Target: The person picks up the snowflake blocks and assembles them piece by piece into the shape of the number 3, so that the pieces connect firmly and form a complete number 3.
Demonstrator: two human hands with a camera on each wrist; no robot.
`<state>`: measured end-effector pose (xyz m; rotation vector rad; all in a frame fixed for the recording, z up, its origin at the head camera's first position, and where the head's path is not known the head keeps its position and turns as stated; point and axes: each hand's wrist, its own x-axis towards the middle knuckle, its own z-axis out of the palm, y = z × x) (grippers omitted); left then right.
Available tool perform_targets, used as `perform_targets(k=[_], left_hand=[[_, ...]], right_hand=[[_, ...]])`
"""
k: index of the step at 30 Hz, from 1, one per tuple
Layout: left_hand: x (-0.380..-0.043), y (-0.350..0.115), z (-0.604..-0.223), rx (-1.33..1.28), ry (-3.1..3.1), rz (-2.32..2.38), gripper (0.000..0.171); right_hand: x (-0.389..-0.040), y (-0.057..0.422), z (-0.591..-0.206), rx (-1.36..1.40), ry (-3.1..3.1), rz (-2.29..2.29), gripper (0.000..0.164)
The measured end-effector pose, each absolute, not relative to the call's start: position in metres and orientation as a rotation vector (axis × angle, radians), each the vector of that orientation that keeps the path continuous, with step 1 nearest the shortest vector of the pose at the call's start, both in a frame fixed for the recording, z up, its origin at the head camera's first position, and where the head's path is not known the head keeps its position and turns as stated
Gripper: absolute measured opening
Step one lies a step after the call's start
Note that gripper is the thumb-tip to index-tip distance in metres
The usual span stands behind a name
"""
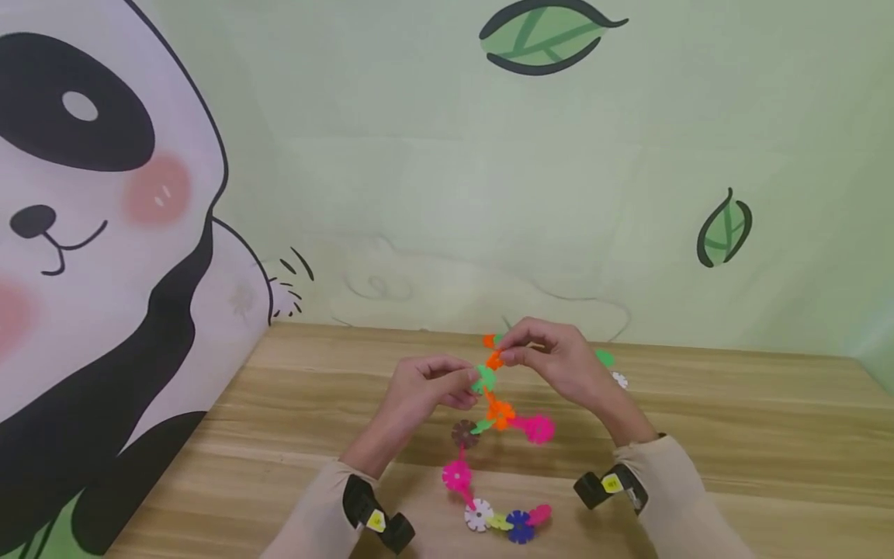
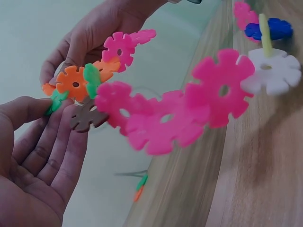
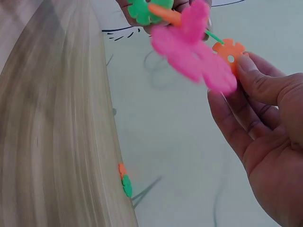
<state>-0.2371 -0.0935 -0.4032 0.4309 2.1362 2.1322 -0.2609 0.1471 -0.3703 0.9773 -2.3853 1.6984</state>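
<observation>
A chain of notched flower-shaped plastic discs hangs between and below the hands. My left hand (image 1: 429, 382) pinches a green disc (image 1: 484, 379) near its top. Thumb and fingers of my right hand (image 1: 562, 361) pinch an orange disc (image 3: 231, 56), whose edge meets the green one; whether they are locked cannot be told. Lower down come another orange disc (image 1: 500, 415), a pink side branch (image 1: 539, 428), a brown disc (image 1: 465, 434) and pink discs (image 2: 165, 118). The lower end has a white disc (image 1: 478, 515), a yellow one (image 1: 499, 522), a blue one (image 1: 520, 526) and a pink one (image 1: 540, 514).
An orange and green pair (image 3: 125, 182) lies at the table's far edge. Behind the right wrist are a green disc (image 1: 604, 358) and a white disc (image 1: 620, 380). The wooden table (image 1: 293, 466) meets a green panda-printed backdrop (image 1: 419, 194).
</observation>
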Motion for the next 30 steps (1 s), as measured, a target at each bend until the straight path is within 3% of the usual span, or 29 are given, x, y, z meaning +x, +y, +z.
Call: perform_targets(k=[11,16,21,30], left_hand=[[-0.238,-0.092,-0.404,0.468,2.128,2.129,0.02],[-0.237,-0.092,-0.404,0.476,2.123,2.152,0.022],[-0.236,-0.091,-0.402,0.425,2.115,2.2,0.02],[-0.236,-0.09,-0.401,0.352,2.061,2.283,0.018]], right_hand=[[-0.262,0.148,-0.373,1.184,-2.256,1.633,0.019],[-0.258,0.144,-0.371,1.115,-2.31,1.631,0.02],[-0.252,0.138,-0.368,0.988,-2.447,1.502,0.032],[-0.251,0.135,-0.374,1.04,-2.464,1.454,0.042]])
